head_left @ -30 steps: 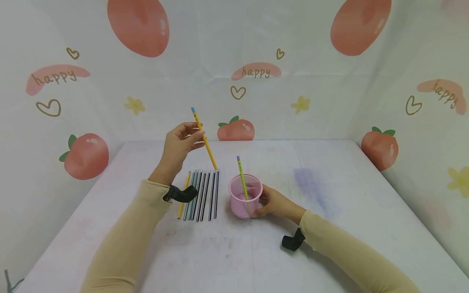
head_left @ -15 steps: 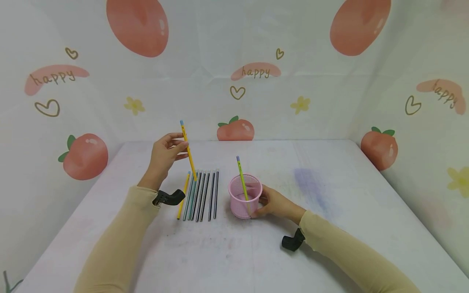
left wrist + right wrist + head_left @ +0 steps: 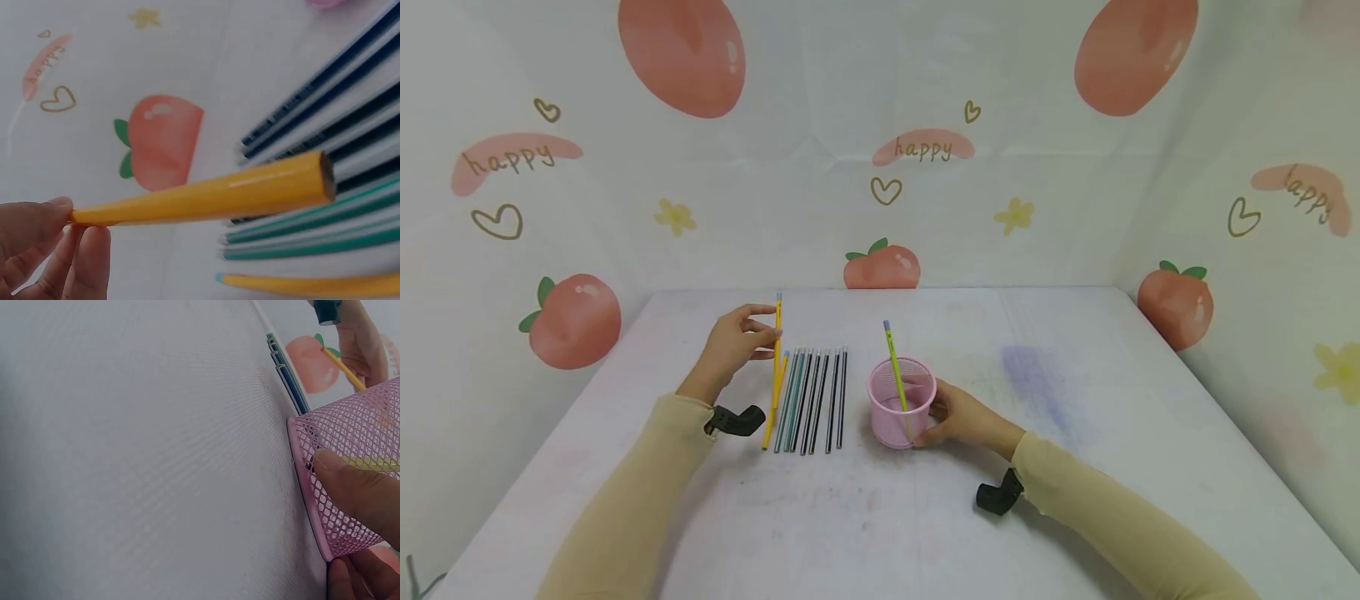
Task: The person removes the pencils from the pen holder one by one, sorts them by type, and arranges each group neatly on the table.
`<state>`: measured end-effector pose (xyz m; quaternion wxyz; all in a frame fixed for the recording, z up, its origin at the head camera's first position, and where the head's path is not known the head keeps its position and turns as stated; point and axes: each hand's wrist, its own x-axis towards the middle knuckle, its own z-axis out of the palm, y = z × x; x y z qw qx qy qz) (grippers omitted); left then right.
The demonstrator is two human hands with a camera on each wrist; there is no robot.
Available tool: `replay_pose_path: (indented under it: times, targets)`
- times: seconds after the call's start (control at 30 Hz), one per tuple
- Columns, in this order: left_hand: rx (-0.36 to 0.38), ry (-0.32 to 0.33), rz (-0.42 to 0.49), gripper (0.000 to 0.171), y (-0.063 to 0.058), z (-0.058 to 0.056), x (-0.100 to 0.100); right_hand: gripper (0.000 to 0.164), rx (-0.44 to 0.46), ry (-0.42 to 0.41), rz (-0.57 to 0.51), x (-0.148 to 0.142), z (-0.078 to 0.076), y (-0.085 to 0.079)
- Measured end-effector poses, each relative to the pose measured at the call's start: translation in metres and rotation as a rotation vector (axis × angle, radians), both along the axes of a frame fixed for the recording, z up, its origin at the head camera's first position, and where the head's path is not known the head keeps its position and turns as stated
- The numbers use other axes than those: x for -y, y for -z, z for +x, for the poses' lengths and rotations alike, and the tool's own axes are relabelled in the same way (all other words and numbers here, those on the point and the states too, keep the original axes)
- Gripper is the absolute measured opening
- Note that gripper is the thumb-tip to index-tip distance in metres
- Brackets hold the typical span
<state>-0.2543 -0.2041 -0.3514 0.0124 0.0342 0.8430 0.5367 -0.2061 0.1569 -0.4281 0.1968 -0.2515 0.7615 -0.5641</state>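
Note:
My left hand (image 3: 730, 342) pinches a yellow pencil (image 3: 250, 190) near its blue-tipped end, between thumb and fingers. In the head view that pencil stands nearly upright over the left end of a row of pencils. Another yellow pencil (image 3: 300, 285) lies leftmost there, beside teal pencils (image 3: 300, 247) and several dark pencils (image 3: 830, 400). To the right of the row, my right hand (image 3: 966, 419) holds a pink mesh pen cup (image 3: 895, 432) around its side, thumb on the mesh in the right wrist view. One green pencil (image 3: 896, 367) leans inside the cup.
Everything lies on a white table (image 3: 865, 533) with a purple smudge (image 3: 1033, 379) on the right. A printed backdrop (image 3: 820, 200) with peaches and hearts rises behind and at the sides. Each wrist carries a black camera mount (image 3: 998, 496).
My left hand has moved left and down with the yellow pencil, which has swung from slanted to nearly upright. The right hand and the pen cup have stayed in place.

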Motion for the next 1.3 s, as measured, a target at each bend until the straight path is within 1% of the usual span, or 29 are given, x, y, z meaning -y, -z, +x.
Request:
replay_pose_path:
  times: [0.13,0.43,0.53,0.67,0.9,1.0,1.2,1.3]
  targets:
    - [0.083,0.0,-0.062,0.052,0.007,0.001,0.004,0.093,-0.002,0.009,0.015,0.0,0.0,0.0]
    - [0.254,-0.022,-0.142,0.052,0.022,-0.002,0.01,0.092,0.002,0.026,0.03,0.002,0.0,-0.002]
    - [0.294,-0.027,-0.161,0.052,0.026,-0.003,0.013,0.092,0.009,0.027,0.03,0.002,0.0,-0.003]
    - [0.311,-0.019,-0.202,0.051,0.032,-0.006,0.016,0.092,0.012,0.027,0.03,0.002,-0.001,-0.003]
    - [0.313,0.02,-0.268,0.051,0.041,-0.007,0.02,0.093,0.003,0.021,0.029,0.002,-0.001,-0.001]
    - [0.316,0.021,-0.284,0.051,0.044,-0.007,0.021,0.092,0.006,0.013,0.014,0.002,-0.002,0.0]
    - [0.308,0.022,-0.291,0.051,0.046,-0.004,0.018,0.093,0.01,0.011,0.004,0.0,-0.001,0.001]
    - [0.302,0.02,-0.312,0.051,0.048,-0.005,0.019,0.093,0.008,0.011,0.006,0.0,-0.001,0.001]
